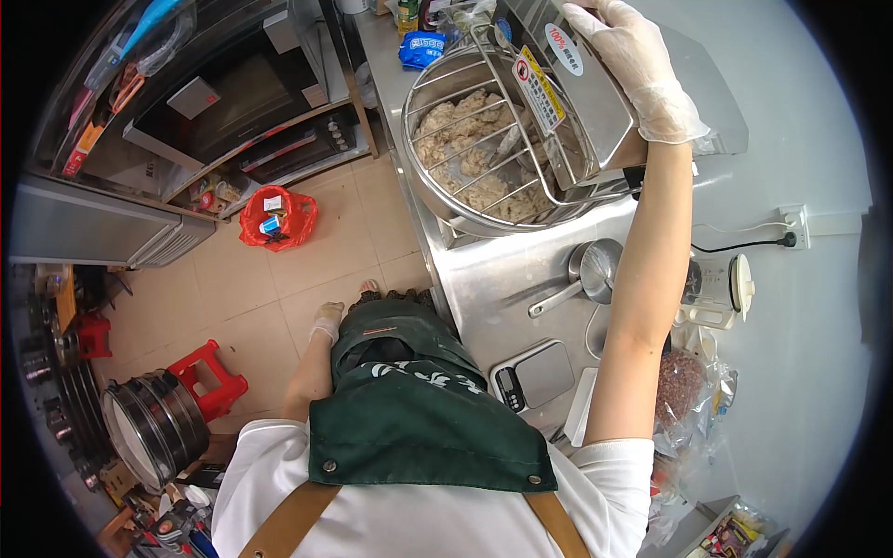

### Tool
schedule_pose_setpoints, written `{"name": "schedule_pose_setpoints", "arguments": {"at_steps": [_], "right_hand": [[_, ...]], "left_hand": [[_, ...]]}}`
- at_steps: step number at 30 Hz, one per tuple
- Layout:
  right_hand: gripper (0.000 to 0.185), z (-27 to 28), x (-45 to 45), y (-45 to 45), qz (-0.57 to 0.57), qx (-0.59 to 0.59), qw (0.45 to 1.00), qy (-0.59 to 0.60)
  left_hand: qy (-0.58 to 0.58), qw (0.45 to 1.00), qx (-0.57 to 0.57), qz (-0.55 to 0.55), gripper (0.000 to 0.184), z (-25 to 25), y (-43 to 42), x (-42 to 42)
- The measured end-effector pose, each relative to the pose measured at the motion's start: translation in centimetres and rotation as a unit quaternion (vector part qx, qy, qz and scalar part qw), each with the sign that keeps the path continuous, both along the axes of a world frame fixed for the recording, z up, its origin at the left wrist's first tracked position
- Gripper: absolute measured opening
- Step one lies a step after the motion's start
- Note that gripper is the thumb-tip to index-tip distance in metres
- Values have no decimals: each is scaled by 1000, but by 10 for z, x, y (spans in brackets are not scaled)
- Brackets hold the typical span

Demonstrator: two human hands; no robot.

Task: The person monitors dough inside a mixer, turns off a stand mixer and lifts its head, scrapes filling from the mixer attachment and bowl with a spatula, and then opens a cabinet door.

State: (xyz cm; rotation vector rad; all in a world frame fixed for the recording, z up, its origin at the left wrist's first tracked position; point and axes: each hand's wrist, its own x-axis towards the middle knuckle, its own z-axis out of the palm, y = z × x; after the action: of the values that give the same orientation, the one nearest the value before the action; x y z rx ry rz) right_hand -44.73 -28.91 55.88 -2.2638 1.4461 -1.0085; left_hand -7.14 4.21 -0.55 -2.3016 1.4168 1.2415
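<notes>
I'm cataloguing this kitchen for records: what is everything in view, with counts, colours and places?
Mixer: 1, silver, on the counter
Bowl: 1, silver, at the mixer
Dough: several lumps, pale, inside the bowl
Packet: 1, blue, beyond the bowl
Handled pan: at least 1, silver, counter
Scale: 1, silver and black, counter
Jug: 1, clear, white lid, near the wall
Socket: 1, white, wall
Bag: 1, red, floor
Stool: at least 1, red, floor
Small packets: uncountable, mixed colours, lower right
Apron: 1, green, worn
Right hand: 1, whitish glove, on mixer
Left hand: 1, pale glove, beside apron
</notes>
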Motion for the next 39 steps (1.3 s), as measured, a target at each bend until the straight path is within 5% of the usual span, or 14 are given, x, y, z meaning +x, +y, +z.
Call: {"name": "schedule_pose_setpoints", "arguments": {"at_steps": [9, 12, 18, 21, 30, 33, 36, 39], "right_hand": [[29, 1, 2, 1, -2, 18, 1000, -20], [28, 2, 3, 2, -10, 13, 1000, -11], [28, 4, 5, 5, -15, 35, 999, -20], [28, 5, 5, 6, -14, 35, 999, -22], [28, 4, 5, 5, -14, 28, 999, -18], [28, 5, 5, 6, -14, 32, 999, -24], [28, 1, 3, 3, -4, 30, 999, -30], [28, 1, 2, 2, 0, 30, 999, -34]], "left_hand": [[16, 996, -14, 82, 48, 16, -1, -9], [-67, 994, -33, -84, 24, 11, 0, -9], [-75, 990, -31, -112, 24, 17, -2, -12], [-2, 1000, -15, 22, 49, 10, -1, -6], [16, 997, -20, 67, 48, 7, 0, -7], [-64, 995, -27, -78, 24, 25, -3, -16], [-62, 996, -30, -60, 24, 25, -3, -17], [3, 1000, -14, 6, 48, 14, -2, -8]]}}
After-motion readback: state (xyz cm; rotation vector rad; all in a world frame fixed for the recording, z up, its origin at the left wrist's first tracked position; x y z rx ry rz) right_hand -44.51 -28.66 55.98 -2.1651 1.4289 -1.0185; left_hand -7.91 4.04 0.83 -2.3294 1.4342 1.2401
